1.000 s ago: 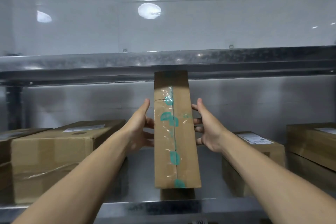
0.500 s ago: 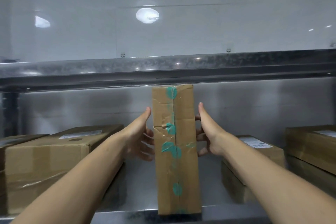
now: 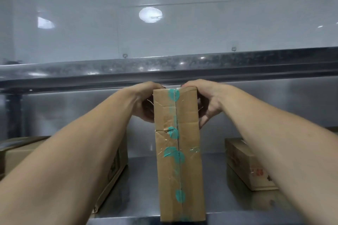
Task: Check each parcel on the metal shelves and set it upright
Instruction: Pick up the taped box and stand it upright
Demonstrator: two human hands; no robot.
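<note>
Parcel (image 3: 179, 151), a tall, narrow brown cardboard carton, stands on end at 6 o'clock on the front edge of the dull metal shelf (image 3: 142, 179). My left hand (image 3: 146, 102) and right hand (image 3: 206, 100) grip its top corners. Clear tape with teal blotches seals the creased seam. Red print on the flat carton (image 3: 245, 166) at 4 o'clock is too blurred to read.

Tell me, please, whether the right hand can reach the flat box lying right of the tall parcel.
Probably yes: the flat box lies on the shelf below the right forearm, nothing between them. But the right hand grips the top of the tall parcel, so it must let go first.
</note>
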